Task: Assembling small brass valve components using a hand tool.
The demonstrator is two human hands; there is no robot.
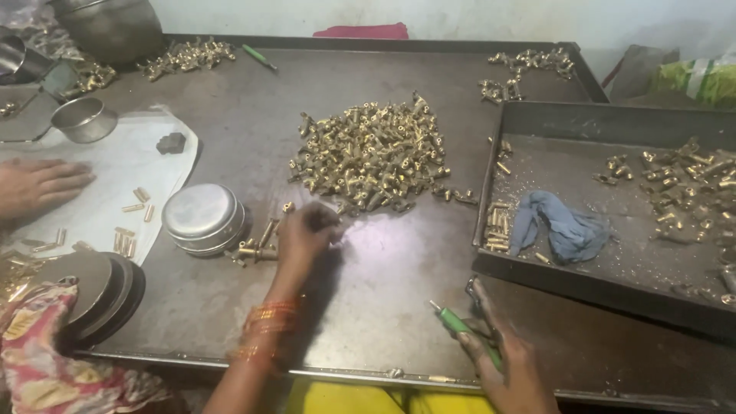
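Left hand (305, 234) blurred, fingers seemingly pinched on brass fittings (372, 157); right hand (510, 368) clasps green tool (468, 331).

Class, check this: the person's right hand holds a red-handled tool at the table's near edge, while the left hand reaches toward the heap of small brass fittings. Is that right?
Not quite. The head view shows the right hand holding a green-handled tool, not red. The left hand does reach toward the heap of small brass fittings.

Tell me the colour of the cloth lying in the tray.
Blue-grey cloth, crumpled in the dark tray; head view.

Left hand (305, 234) blurred, perhaps pinching a fitting
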